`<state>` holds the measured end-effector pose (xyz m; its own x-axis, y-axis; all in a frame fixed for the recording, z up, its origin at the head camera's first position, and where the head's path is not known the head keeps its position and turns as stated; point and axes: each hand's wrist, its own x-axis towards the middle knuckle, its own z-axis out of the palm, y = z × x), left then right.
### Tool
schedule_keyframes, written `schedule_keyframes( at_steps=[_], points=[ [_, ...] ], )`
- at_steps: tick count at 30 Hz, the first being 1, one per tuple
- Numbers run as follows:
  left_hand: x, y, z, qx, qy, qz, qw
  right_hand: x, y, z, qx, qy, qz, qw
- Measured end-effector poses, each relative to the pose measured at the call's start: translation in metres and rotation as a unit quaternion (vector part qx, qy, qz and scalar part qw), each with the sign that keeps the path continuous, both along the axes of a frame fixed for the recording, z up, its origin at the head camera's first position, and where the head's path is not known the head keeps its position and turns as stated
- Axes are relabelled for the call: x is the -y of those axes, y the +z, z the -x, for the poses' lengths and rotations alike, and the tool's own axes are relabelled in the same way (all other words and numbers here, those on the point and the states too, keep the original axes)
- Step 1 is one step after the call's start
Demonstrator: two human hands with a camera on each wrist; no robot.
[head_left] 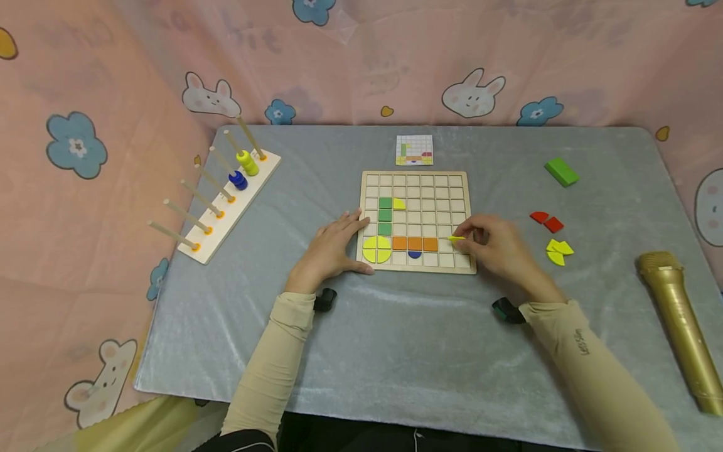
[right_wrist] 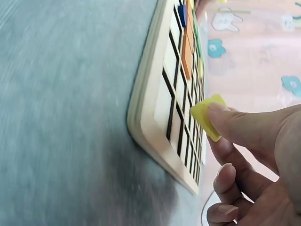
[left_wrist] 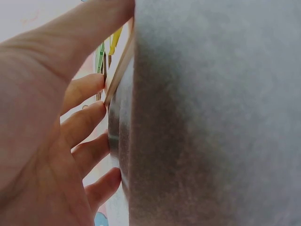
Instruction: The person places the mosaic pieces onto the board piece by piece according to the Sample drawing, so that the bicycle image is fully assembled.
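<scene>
**Grey velvet desk, a wooden grid puzzle, and a yellow piece held over it**

Grey cloth covers the desk (head_left: 395,351) in the head view, with pink cartoon-rabbit fabric hung behind it. At the centre lies a square wooden board (head_left: 417,221) divided into small cells. Some cells are already filled: a green column, a row of orange squares, a yellow circle at the near left corner and a blue half-circle. The left hand (head_left: 333,248) lies with straight fingers against the board's left edge, apparently to keep it from sliding. The right hand (head_left: 497,245) pinches a thin yellow piece (head_left: 456,238) and holds it just above the cell to the right of the orange row. A small pattern card (head_left: 414,150) lies just beyond the board, likely as a guide. To the right, loose red pieces (head_left: 546,220), yellow pieces (head_left: 558,252) and a green block (head_left: 562,171) lie apart from the board. A gold microphone (head_left: 680,329) lies near the right edge. A peg rack (head_left: 226,201) with yellow and blue rings stands at the left.

In the left wrist view, the fingers (left_wrist: 82,125) lie extended, their tips touching the board's rim.

In the right wrist view, the thumb and a finger grip the yellow piece (right_wrist: 206,115), tilted and clear of the board's (right_wrist: 162,108) empty cells.
</scene>
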<state>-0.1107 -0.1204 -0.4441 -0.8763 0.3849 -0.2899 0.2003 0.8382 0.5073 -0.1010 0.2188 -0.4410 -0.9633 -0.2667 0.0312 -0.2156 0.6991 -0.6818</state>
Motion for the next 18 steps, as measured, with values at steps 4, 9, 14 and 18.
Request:
schedule_keyframes(
  at_steps=[4,9,14,18],
  points=[
    [0.000,0.000,0.000,0.000,0.000,0.000,1.0000,0.007,-0.002,0.002,0.018,0.013,-0.003,1.000],
    [0.000,0.000,0.000,0.003,0.001,0.001,1.0000,0.012,-0.003,0.003,0.042,0.019,-0.003,0.999],
    [0.000,0.001,-0.001,0.004,0.002,0.001,1.0000,0.013,-0.003,0.005,0.047,0.034,-0.004,0.998],
    [0.000,0.002,-0.001,0.004,0.005,-0.001,1.0000,0.015,-0.004,0.007,0.035,0.053,-0.009,0.998]
  ],
)
